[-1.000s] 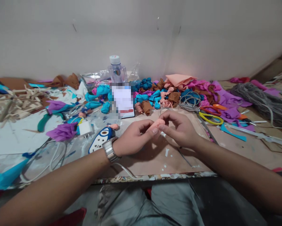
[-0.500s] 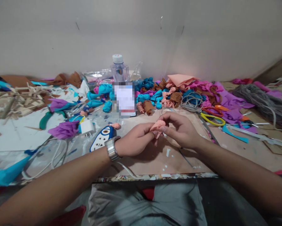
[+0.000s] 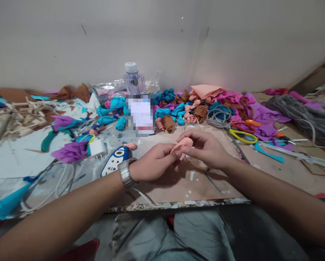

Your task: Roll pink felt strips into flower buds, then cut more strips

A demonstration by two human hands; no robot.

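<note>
Above the near part of the table, a peach crepe paper piece [image 3: 183, 144], partly rolled like a petal, is held between both hands. My left hand [image 3: 154, 162], with a metal watch at the wrist, pinches its lower end between thumb and fingers. My right hand [image 3: 205, 149] is closed on its upper right edge, thumb in front and fingers curled behind. Some fingertips are hidden behind the paper. Just left of my left wrist lies a blue and white power strip [image 3: 113, 161], with a small peach paper bud [image 3: 131, 145] at its far end.
Behind the hands, crumpled paper flowers [image 3: 178, 108] are heaped before a phone [image 3: 142, 114] and a bottle [image 3: 134, 81]. Yellow-handled scissors [image 3: 243, 137], a glue gun-like white tool [image 3: 295, 152] and grey yarn [image 3: 300, 112] lie right. Left are wood sticks [image 3: 23, 112], a charger [image 3: 98, 148] and a purple flower [image 3: 70, 151].
The peach paper now shows a longer, smoother fold toward the right fingers. Both hands keep hold of it, and the whole view has shifted slightly.
</note>
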